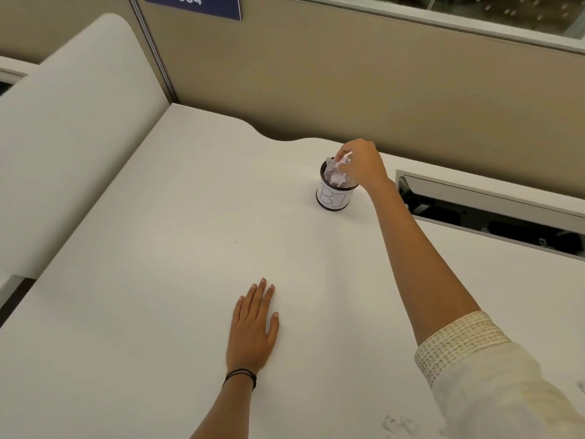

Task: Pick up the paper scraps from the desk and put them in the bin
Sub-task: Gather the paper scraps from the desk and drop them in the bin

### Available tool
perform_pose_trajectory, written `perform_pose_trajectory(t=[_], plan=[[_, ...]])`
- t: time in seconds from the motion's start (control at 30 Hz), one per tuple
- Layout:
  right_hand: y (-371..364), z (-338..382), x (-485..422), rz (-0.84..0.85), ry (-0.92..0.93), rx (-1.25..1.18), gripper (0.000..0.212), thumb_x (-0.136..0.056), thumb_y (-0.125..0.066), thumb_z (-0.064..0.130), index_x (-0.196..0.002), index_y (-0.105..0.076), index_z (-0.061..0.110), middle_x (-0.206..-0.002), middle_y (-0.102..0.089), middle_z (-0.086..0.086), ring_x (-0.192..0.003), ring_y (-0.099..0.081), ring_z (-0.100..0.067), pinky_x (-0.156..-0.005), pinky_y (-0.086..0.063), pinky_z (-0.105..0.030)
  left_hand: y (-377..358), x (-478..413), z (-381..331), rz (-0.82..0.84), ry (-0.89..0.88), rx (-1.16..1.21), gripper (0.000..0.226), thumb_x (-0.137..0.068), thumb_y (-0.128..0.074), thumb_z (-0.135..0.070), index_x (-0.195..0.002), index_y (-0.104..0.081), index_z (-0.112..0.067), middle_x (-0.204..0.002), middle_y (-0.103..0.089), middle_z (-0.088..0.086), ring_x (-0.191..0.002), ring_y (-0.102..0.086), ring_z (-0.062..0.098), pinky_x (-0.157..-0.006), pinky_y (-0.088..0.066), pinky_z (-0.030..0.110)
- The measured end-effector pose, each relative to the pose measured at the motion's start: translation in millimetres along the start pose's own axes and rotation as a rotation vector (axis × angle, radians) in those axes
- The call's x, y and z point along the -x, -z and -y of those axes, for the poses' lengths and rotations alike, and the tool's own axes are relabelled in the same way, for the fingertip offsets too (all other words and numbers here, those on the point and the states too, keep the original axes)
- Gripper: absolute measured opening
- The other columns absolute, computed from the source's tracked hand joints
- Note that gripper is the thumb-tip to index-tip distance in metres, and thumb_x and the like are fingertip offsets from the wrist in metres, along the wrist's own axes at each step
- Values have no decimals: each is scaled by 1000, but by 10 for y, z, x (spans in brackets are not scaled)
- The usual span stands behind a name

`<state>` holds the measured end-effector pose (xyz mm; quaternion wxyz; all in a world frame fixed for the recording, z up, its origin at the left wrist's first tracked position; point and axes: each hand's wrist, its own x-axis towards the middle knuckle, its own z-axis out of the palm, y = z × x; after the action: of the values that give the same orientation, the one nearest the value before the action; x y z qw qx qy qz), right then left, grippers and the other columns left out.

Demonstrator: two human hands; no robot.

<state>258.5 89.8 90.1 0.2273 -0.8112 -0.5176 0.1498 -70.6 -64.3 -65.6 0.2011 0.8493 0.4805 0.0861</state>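
- We found the right hand (361, 163) reached out over the bin (336, 193), fingers pinched together on a small paper scrap (345, 155) held right above the bin's mouth.
- The bin, a small dark can with a white hand-lettered label, stood upright on the desk (190, 248) near the far edge. Crumpled paper (336, 175) already sat heaped at its rim.
- The left hand (253, 327) lay flat on the desk, palm down, fingers spread and straight, holding nothing. A dark band (240, 375) circled that wrist.
- More scraps (400, 424) lay at the near edge of the desk, beside the right sleeve (474, 359); they were small and blurred, so we could not count them.
- Judgement on handling: the scraps looked very light, soft and crushable, with no risk of breakage. A fingertip pinch on any raised crease should lift one; flat bits may need to be slid to the desk edge or scraped up with a nail.
- Judgement on risk: being so light, a released scrap could catch on the heap and fall outside, since the bin appeared nearly full. Pressing the heap down first seemed wise.
- Judgement on progress: most of the desk was bare; the near-edge scraps remained.
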Motion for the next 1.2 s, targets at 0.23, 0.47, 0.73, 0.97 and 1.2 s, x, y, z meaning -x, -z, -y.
perform_pose_trajectory(t=[0.23,0.47,0.73,0.97,1.2], plan=[[81,-104,328,-247,-45,-101,23,-86,-50,4,-103,-64,10,-118,-61,-6,-108,-57,-24,-90,-42,-33,5,1,-9,1,-1,-6,55,-95,-29,-35,-148,-25,-23,-156,-17,-7,-143,-10,8,-116,-8,30],[-382,-187,430,45,10,196,53,-94,-44,36,-140,-29,15,-151,-24,-10,-138,-26,-31,-111,-18,-54,4,-5,-15,7,-2,0,55,-95,-29,-35,-148,-25,-23,-156,-17,-7,-143,-11,9,-116,-9,31],[-532,-116,283,165,49,446,44,-100,-28,34,-134,-42,10,-139,-45,-18,-131,-38,-30,-114,-13,-44,-1,-1,-1,14,0,-4,55,-95,-29,-35,-149,-24,-22,-156,-18,-6,-144,-12,10,-116,-10,32],[-476,11,96,364,-68,402,53,-99,-27,42,-126,-49,2,-136,-48,-14,-124,-45,-31,-99,-38,-40,-5,-3,-17,-3,-2,17,55,-95,-31,-33,-148,-26,-22,-156,-18,-6,-143,-14,10,-116,-7,30],[-499,143,17,380,7,501,52,-99,-30,38,-113,-55,-5,-128,-53,-18,-115,-52,-33,-92,-41,-39,6,-3,-11,18,10,9,55,-95,-30,-34,-149,-24,-23,-157,-16,-8,-144,-11,9,-117,-7,30]])
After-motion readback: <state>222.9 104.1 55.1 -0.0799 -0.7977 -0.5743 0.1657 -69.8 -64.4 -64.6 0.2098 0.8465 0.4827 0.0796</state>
